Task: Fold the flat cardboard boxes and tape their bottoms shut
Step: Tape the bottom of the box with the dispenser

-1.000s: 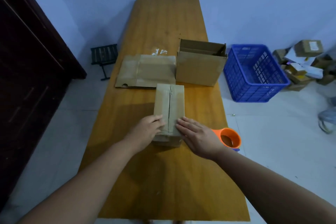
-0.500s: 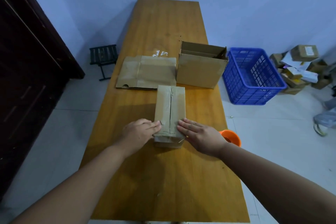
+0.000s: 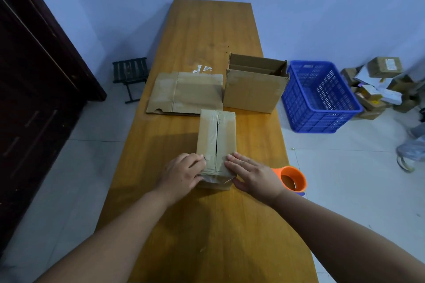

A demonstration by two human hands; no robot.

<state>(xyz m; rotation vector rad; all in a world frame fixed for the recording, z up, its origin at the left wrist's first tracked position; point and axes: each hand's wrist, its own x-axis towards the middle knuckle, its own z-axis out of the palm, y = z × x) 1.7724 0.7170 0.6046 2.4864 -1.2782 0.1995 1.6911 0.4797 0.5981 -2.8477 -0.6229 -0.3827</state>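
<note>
The small brown cardboard box [image 3: 216, 135] stood seam-up on the long wooden counter [image 3: 207, 225], with both forearms stretched toward it. The left hand [image 3: 181, 174] curled its fingers round the near left edge. The right hand [image 3: 250, 174] lay flat on the near right corner, fingers straight and close together. An orange tape roll [image 3: 294, 178] sat beside the right wrist.
</note>
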